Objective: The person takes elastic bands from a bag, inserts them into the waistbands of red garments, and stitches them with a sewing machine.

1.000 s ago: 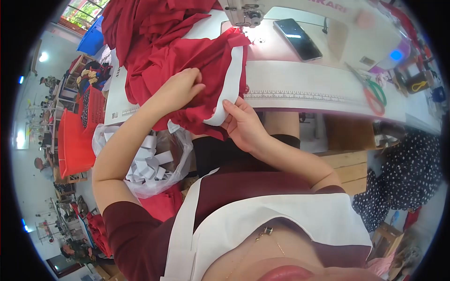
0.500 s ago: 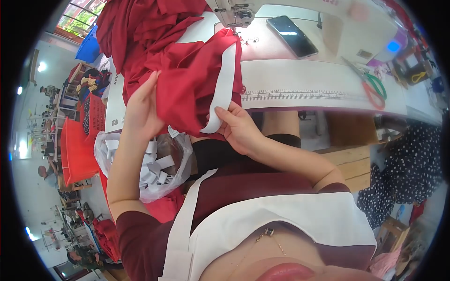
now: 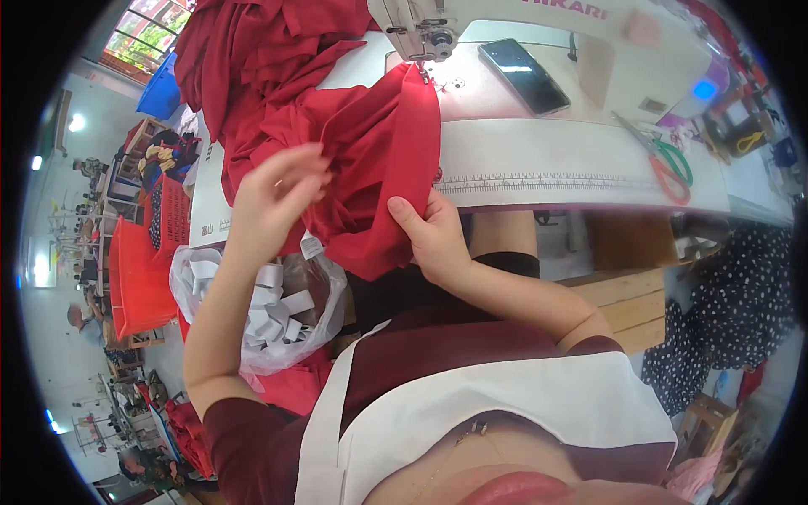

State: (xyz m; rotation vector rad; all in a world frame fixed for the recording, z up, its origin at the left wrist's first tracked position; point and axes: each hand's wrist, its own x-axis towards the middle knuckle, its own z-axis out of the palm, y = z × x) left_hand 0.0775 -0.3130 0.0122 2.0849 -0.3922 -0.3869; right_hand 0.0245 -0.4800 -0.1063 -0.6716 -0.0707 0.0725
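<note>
A red piece of fabric (image 3: 345, 189) hangs over the table's front edge, its far end under the needle area of the sewing machine (image 3: 433, 38). My right hand (image 3: 438, 240) pinches the folded red edge, thumb on top and fingers underneath. At the left, my left hand (image 3: 273, 198) hovers over or just beside the fabric, fingers loosely curled and apart, slightly blurred, with nothing in it. A small white label (image 3: 311, 246) pokes out from the fabric's lower edge. The white band seen earlier along the edge is hidden now.
More red cloth (image 3: 261, 59) is heaped behind on the left. A phone (image 3: 523, 76) and scissors (image 3: 665, 164) lie on the machine table (image 3: 572, 143). Below hangs a plastic bag (image 3: 290, 337) of white strips; a red crate (image 3: 139, 278) stands farther left.
The red edge has been folded over the white band, covering it. My left hand has let go of the fabric and lifted; my right hand has shifted its pinch along the edge.
</note>
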